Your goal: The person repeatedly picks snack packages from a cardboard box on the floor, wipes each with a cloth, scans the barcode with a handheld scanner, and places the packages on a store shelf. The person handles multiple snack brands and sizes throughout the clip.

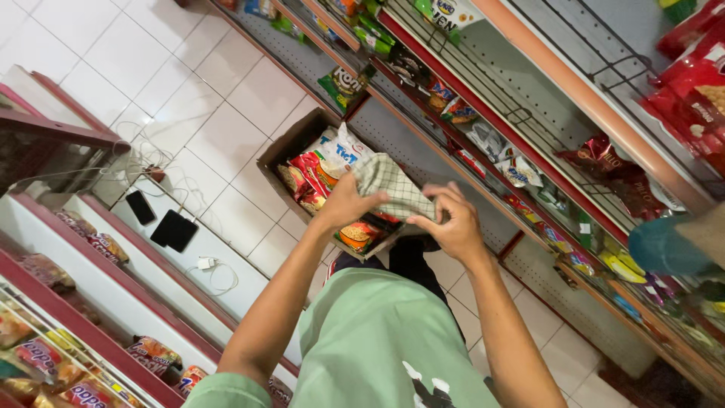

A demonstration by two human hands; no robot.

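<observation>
In the middle of the frame, a checked cloth (393, 189) is gripped tight by the left hand (343, 202) and the right hand (453, 227) above a cardboard box (291, 143) of snack bags, seemingly being folded, so careful even pulling is called for.

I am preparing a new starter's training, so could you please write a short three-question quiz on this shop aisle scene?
1. True or false: both hands grip the checked green-and-white cloth.
2. What lies directly beyond the cloth on the white tiled floor?
A. a brown cardboard box of snack packets
B. a blue plastic bucket
C. a metal ladder
3. Fill in: the two flat black devices rest on the ____ ledge to the person's left.

Key
1. True: the left hand and the right hand each hold an end of the cloth.
2. A
3. white
</observation>
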